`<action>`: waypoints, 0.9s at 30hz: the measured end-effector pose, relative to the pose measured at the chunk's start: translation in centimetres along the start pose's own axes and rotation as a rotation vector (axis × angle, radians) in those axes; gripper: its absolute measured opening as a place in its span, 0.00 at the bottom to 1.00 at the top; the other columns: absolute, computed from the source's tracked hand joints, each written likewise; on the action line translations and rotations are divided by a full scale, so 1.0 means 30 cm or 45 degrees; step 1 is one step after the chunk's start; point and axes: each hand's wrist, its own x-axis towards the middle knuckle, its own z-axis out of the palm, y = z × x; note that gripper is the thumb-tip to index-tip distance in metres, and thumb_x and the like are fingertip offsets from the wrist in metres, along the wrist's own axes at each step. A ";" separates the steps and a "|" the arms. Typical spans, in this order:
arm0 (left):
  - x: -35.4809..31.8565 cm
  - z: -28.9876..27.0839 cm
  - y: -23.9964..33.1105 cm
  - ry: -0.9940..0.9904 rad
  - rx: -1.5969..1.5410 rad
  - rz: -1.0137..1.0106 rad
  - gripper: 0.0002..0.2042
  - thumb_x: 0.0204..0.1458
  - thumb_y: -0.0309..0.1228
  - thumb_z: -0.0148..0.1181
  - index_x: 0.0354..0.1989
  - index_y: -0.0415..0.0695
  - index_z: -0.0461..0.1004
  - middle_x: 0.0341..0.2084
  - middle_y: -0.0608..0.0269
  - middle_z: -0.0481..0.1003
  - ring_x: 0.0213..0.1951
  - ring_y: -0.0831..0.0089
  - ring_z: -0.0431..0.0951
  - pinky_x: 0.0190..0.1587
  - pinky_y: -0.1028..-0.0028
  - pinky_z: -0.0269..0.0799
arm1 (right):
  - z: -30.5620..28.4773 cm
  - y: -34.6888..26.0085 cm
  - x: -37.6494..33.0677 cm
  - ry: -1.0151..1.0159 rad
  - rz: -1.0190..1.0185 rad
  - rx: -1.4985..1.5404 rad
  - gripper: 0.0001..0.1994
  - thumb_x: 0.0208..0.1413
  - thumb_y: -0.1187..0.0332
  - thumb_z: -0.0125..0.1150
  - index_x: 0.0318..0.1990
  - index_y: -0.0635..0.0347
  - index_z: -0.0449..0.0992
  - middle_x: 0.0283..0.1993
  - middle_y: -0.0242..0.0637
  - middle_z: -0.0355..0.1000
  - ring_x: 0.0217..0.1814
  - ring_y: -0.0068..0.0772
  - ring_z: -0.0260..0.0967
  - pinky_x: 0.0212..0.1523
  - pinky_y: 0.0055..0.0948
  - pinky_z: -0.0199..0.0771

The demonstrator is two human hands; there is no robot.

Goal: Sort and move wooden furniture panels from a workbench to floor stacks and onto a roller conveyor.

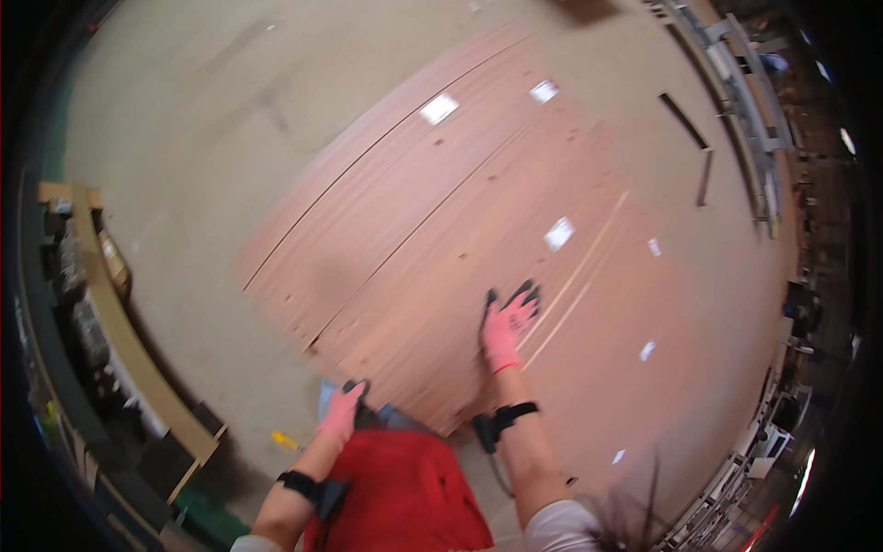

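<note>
Broad brown panels (487,221) are seen across the middle of the frame, laid out flat over the pale floor (202,184), with dark seams running slantwise between them and white labels (440,109) scattered on top. By their breadth and length they are judged to be awkward and fairly heavy, though the material cannot be made out for certain through the blur. They look stiff rather than soft, but some bending could be expected if one were lifted by a single end. The face seems smooth and may be slippery under a flat palm, and the corners are probably the parts most easily chipped or crushed. A firmer hold would likely be found on the long edges, with both hands set well apart, than on the broad face. At lower centre, the grip of the right hand (506,327), gloved in pink with dark fingertips, is held wide with the fingers spread; the brown surface is seen behind and around it, and whether it is touched is not clear. At lower left of centre, the left hand (342,409) is placed just beside the near edge of the panels; its fingers are blurred, so whether anything is held there cannot be told. Most of the brown surface is spread above both hands in the frame.
</note>
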 end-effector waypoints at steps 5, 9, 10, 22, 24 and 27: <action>0.096 -0.037 -0.045 0.076 0.093 0.017 0.21 0.51 0.42 0.63 0.47 0.38 0.72 0.35 0.60 0.74 0.33 0.68 0.75 0.38 0.70 0.73 | 0.012 0.004 0.000 -0.011 0.024 -0.065 0.41 0.54 0.52 0.56 0.67 0.72 0.47 0.69 0.68 0.39 0.73 0.65 0.34 0.71 0.53 0.31; 0.144 -0.031 0.011 0.168 -0.068 -0.067 0.24 0.51 0.45 0.62 0.47 0.35 0.73 0.36 0.58 0.76 0.35 0.67 0.74 0.40 0.69 0.70 | 0.017 0.007 0.014 -0.044 0.068 -0.141 0.42 0.52 0.49 0.57 0.66 0.69 0.50 0.69 0.65 0.43 0.72 0.63 0.37 0.70 0.53 0.33; 0.144 -0.024 0.030 0.117 -0.140 -0.087 0.24 0.52 0.45 0.61 0.46 0.35 0.73 0.36 0.58 0.76 0.34 0.67 0.73 0.39 0.68 0.70 | 0.019 0.007 0.018 -0.010 0.053 -0.109 0.42 0.52 0.49 0.57 0.66 0.69 0.50 0.69 0.64 0.43 0.72 0.63 0.38 0.70 0.53 0.33; 0.113 -0.016 0.062 0.226 0.187 0.063 0.24 0.55 0.47 0.58 0.47 0.36 0.70 0.36 0.58 0.73 0.33 0.67 0.73 0.35 0.69 0.71 | -0.020 -0.005 0.082 -0.045 0.073 -0.132 0.43 0.53 0.48 0.56 0.68 0.67 0.47 0.70 0.63 0.41 0.73 0.61 0.37 0.70 0.53 0.33; 0.111 -0.027 0.061 0.189 0.221 0.036 0.23 0.56 0.46 0.57 0.47 0.36 0.70 0.36 0.57 0.74 0.33 0.67 0.74 0.35 0.69 0.71 | -0.038 -0.011 0.082 -0.074 0.084 -0.164 0.43 0.53 0.48 0.56 0.68 0.67 0.47 0.70 0.63 0.41 0.73 0.61 0.38 0.70 0.53 0.34; 0.102 -0.058 0.041 0.044 0.098 -0.046 0.22 0.57 0.46 0.55 0.48 0.37 0.70 0.35 0.56 0.74 0.33 0.67 0.75 0.35 0.69 0.72 | -0.058 -0.035 0.051 0.028 0.025 -0.175 0.42 0.53 0.49 0.56 0.68 0.68 0.47 0.70 0.63 0.41 0.73 0.61 0.38 0.70 0.53 0.34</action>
